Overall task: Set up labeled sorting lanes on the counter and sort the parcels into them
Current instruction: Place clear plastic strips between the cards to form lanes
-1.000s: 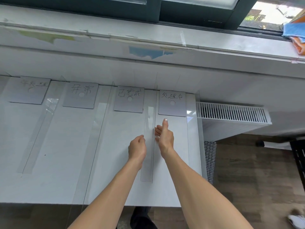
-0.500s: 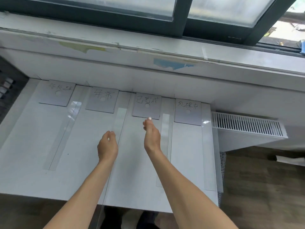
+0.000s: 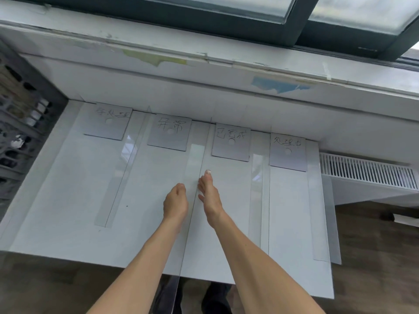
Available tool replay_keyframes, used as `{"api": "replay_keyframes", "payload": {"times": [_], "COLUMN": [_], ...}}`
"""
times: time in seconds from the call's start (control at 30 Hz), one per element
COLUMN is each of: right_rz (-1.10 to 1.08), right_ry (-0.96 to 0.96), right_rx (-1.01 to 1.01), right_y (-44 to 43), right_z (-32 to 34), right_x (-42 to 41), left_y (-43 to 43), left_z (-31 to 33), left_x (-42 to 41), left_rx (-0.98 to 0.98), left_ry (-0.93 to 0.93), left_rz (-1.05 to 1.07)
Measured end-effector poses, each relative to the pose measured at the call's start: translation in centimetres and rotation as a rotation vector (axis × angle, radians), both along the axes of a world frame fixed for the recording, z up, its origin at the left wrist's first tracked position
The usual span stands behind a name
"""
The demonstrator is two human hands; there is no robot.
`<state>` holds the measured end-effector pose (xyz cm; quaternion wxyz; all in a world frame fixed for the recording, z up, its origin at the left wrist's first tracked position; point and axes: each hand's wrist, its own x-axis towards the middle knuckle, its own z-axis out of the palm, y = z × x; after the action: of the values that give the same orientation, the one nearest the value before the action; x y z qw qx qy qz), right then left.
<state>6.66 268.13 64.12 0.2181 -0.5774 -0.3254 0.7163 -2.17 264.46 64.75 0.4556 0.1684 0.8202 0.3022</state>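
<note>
transparent strip (image 3: 194, 164) barely shows; left hand (image 3: 175, 202) hides its fingers.

Four label cards (image 3: 106, 122) (image 3: 169, 132) (image 3: 231, 141) (image 3: 288, 154), four clear strips (image 3: 118, 177) (image 3: 193, 164) (image 3: 257, 193) (image 3: 317, 211), two hands (image 3: 175, 203) (image 3: 209, 196), one counter (image 3: 68, 200).

Your left hand (image 3: 175, 201) and right hand (image 3: 209, 196) show mostly their backs; the fingers fold out of sight, so you cannot tell whether they touch the bench (image 3: 68, 211). At 9 o'clock the dark crate (image 3: 20, 132) is cut off by the edge (contents blurred). The 10 o'clock label (image 3: 106, 123) is too faint to read.
</note>
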Motion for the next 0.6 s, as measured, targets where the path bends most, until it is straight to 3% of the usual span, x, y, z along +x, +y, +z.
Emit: {"api": "replay_keyframes", "payload": {"times": [0.6], "right_rz": [-0.074], "right_ry": [-0.095], "right_rx": [0.029], "right_y": [-0.4], "right_z": [-0.7], "right_x": [-1.2], "left_y": [0.2], "left_z": [-0.7], "left_x": [-0.2], "left_rx": [0.000], "left_ry": [0.001], "left_rz": [0.000]}}
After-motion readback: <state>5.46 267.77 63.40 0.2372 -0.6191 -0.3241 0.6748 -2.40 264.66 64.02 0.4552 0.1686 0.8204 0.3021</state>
